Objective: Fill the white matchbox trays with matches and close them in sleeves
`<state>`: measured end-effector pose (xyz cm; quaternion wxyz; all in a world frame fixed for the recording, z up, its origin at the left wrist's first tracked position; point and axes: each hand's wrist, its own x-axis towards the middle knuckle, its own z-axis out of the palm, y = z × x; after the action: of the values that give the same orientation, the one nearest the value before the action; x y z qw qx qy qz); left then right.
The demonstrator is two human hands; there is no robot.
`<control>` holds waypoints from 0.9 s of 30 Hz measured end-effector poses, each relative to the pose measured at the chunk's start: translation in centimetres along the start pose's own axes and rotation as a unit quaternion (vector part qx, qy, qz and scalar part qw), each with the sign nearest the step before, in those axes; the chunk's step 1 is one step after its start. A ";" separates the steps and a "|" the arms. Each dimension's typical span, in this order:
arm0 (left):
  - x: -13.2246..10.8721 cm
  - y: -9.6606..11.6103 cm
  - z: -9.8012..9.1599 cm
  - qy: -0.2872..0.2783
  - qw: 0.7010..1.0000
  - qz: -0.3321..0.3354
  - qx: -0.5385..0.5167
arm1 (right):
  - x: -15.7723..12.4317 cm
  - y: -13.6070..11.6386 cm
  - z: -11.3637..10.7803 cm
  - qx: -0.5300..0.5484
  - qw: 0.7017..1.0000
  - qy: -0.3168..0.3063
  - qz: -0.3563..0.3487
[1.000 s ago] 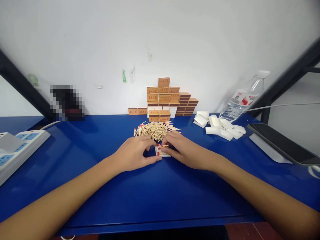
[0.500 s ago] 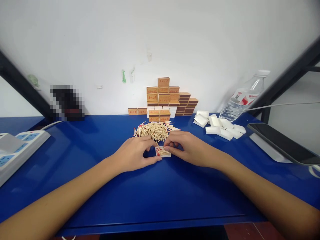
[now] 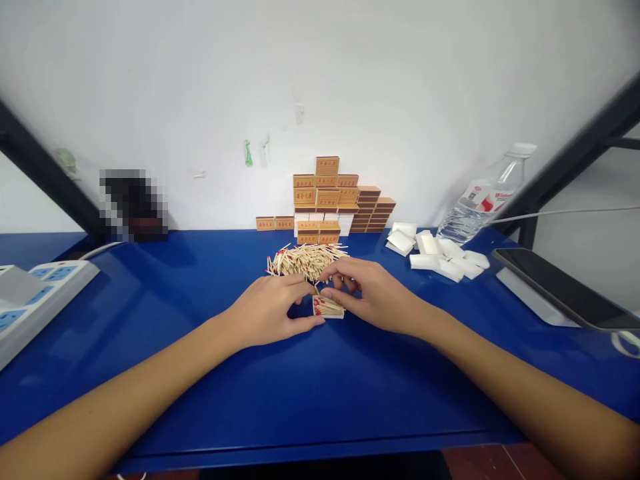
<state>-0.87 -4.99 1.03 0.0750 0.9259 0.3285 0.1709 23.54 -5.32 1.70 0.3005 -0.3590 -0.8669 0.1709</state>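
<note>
Open white tray (image 3: pixel 329 316), red-tipped matches (image 3: pixel 326 306) inside, before a match heap (image 3: pixel 305 261)

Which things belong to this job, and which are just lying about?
Seem to belong:
small white rectangular tray of red-tipped wooden matches;
heap of pale wooden matches;
stacked orange-brown cardboard matchboxes;
loose white card pieces.

Probably just lying about:
clear plastic bottle with white cap;
flat black rectangular phone;
white plastic power strip with blue sockets.

Left hand (image 3: pixel 273 308) arches (thumb (image 3: pixel 307 325) spread); right hand (image 3: pixel 375 293) curls near it.
</note>
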 end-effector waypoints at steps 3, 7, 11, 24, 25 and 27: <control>0.0 0.3 -0.1 -0.007 1.000 0.000 0.001 | 0.2 -0.1 0.5 0.022 1.000 0.002 -0.015; 0.0 0.4 -0.1 -0.009 1.000 -0.003 0.003 | 0.2 -0.5 0.7 0.040 0.999 0.017 -0.011; 0.0 0.0 0.0 0.004 1.000 0.001 0.003 | 0.1 -0.9 0.0 0.126 0.989 0.016 0.072; 0.0 -0.2 0.0 0.009 1.000 -0.021 0.012 | -0.3 0.1 -0.8 -0.026 0.997 -0.045 0.054; -0.1 -0.2 0.1 0.011 1.000 -0.019 0.013 | -0.3 0.0 -0.8 -0.030 0.997 -0.052 0.049; -0.1 -0.1 0.1 0.013 1.000 -0.017 0.015 | -0.4 0.0 -0.9 -0.038 0.996 -0.065 0.042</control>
<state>-0.96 -4.94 0.86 0.0600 0.9187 0.3477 0.1772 24.34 -5.52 2.23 0.2220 -0.3945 -0.8746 0.1738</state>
